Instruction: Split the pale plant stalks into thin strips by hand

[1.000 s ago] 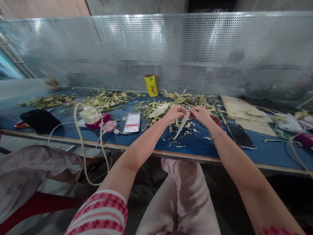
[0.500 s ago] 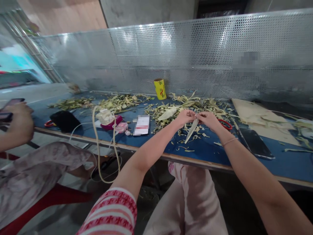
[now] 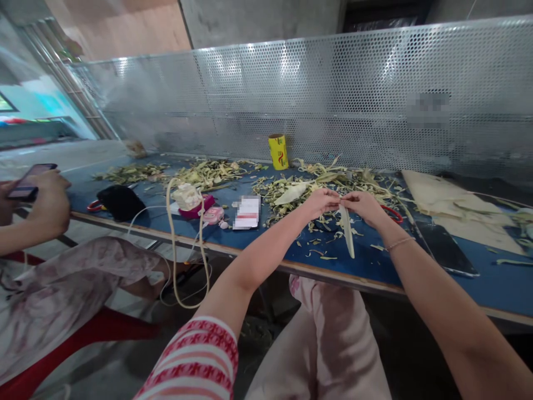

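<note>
Over the blue table (image 3: pixel 506 286), left hand (image 3: pixel 321 203) and right hand (image 3: pixel 367 208) pinch one leaf (image 3: pixel 347 232), scraps (image 3: pixel 328 258) strewn, the heap (image 3: pixel 273 195) seemingly unfinished.

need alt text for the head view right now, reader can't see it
A person's left hand and right hand hold a long, pale, leaf-like strip hanging over a blue table. Beyond them lie heaped green-and-cream plant scraps, with a yellow printed cylinder standing before a grey perforated metal screen. At left, another person holds a slim dark phone.
</note>
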Demonstrator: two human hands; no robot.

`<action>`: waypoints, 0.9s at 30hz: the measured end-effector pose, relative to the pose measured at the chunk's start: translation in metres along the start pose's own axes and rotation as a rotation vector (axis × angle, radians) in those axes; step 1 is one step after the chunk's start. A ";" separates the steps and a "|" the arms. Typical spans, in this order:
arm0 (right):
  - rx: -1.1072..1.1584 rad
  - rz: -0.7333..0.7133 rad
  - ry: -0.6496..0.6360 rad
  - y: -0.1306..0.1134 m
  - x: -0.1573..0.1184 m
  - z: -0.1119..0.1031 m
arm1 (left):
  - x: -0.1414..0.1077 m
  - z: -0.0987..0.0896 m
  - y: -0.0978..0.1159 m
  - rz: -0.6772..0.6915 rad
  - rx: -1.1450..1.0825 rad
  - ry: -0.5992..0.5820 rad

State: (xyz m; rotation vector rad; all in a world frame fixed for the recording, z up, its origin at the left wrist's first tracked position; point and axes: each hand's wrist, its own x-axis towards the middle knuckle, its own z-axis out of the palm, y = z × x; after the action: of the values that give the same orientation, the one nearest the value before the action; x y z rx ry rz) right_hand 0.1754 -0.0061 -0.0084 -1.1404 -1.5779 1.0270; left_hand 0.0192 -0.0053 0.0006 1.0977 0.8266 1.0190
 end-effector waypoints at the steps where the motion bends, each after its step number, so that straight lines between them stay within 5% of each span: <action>1: -0.001 -0.008 0.004 0.000 0.000 -0.001 | 0.000 0.000 0.000 0.010 -0.004 -0.006; 11: 0.049 0.013 0.023 0.004 0.003 0.003 | 0.001 -0.003 -0.003 0.382 0.400 -0.014; 17: 0.079 0.074 -0.015 0.001 0.002 0.005 | -0.010 0.000 0.005 0.478 0.673 0.022; 27: 0.066 0.036 0.014 -0.002 0.001 0.005 | -0.008 0.000 0.004 0.562 0.813 0.024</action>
State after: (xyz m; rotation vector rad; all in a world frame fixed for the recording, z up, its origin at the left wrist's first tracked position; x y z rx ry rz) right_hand 0.1698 -0.0061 -0.0075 -1.1317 -1.5065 1.0846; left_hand 0.0151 -0.0126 0.0044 2.0971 1.0103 1.1788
